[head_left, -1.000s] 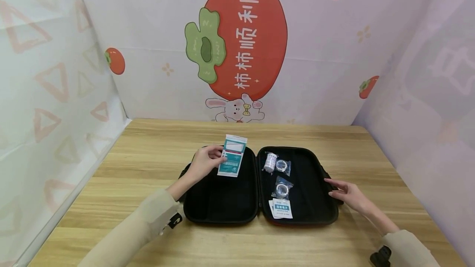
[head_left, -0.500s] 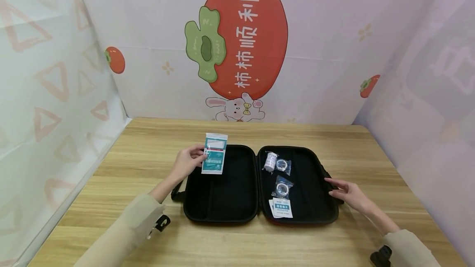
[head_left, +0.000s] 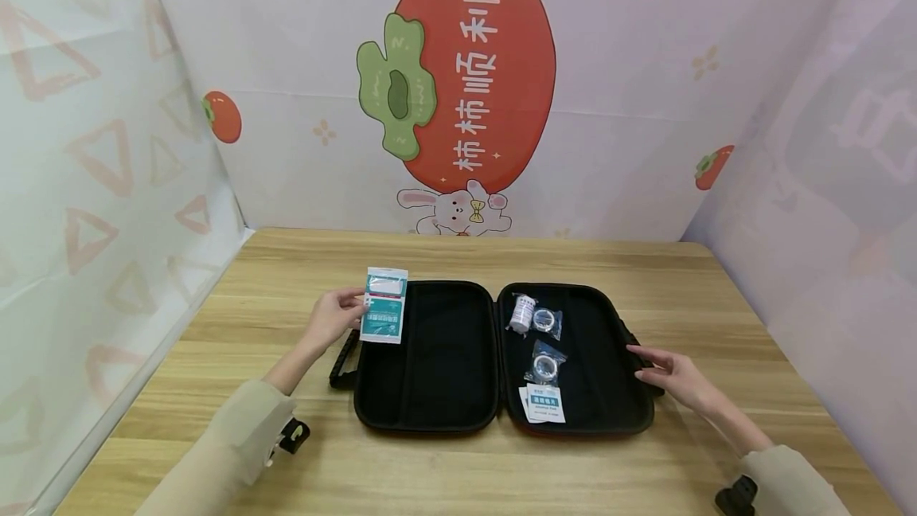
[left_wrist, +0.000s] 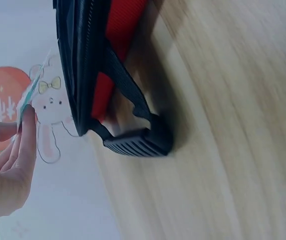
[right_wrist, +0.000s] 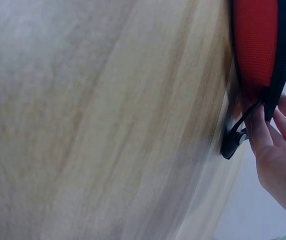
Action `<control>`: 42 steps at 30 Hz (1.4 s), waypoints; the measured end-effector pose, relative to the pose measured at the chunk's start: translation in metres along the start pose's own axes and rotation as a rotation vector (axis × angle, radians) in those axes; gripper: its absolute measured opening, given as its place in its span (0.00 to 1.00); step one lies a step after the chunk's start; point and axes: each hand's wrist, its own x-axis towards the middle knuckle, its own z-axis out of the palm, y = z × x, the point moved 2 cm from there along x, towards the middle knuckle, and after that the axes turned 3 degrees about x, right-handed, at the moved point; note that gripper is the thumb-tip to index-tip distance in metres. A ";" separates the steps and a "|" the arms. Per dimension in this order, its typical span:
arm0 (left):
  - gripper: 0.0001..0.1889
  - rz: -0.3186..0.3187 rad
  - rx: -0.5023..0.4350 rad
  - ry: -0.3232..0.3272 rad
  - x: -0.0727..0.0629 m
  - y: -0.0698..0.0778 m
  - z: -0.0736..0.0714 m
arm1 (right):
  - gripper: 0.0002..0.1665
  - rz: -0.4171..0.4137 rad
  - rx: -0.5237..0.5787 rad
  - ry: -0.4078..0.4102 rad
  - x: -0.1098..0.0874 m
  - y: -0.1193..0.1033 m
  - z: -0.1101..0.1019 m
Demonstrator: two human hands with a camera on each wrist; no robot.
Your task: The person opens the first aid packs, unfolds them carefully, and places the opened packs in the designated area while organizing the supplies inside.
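While the left hand (head_left: 333,318) pinches a teal-and-white packet (head_left: 384,306) by its left edge in the head view, the case (head_left: 451,357) lies unfolded on the bench (head_left: 444,484), its two halves side by side. The packet is just right of the left hand's fingertips, in front of the far outer corner of the left half. Its long axis runs roughly near-to-far, across the line of the fingers, with a slight lean. The left hand is much the nearer; the right hand (head_left: 677,377) is well apart from it, at the outer edge of the right half. That half holds a white roll (head_left: 522,314), two wrapped rings (head_left: 547,321) and small white-and-blue sachets (head_left: 546,403).

In the left wrist view, the packet shows almost edge-on between thumb and fingers, beside the case's rim; whether it touches the case I cannot tell. The black handle (left_wrist: 138,142) stands out from the case's end, clear of the hand.

In the right wrist view, thumb and fingers lie on either side of the case's rim in a narrow hold, with a black strap (right_wrist: 235,142) just beside the fingers.
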 end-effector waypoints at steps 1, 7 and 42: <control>0.20 -0.008 0.000 0.002 0.000 -0.001 -0.001 | 0.30 -0.002 0.005 0.004 0.000 0.000 0.000; 0.19 -0.056 0.030 0.007 0.002 -0.008 -0.003 | 0.30 0.002 -0.013 0.005 -0.001 0.000 0.000; 0.20 -0.181 -0.049 -0.141 0.014 -0.013 0.029 | 0.30 0.012 0.017 -0.014 -0.001 0.000 0.000</control>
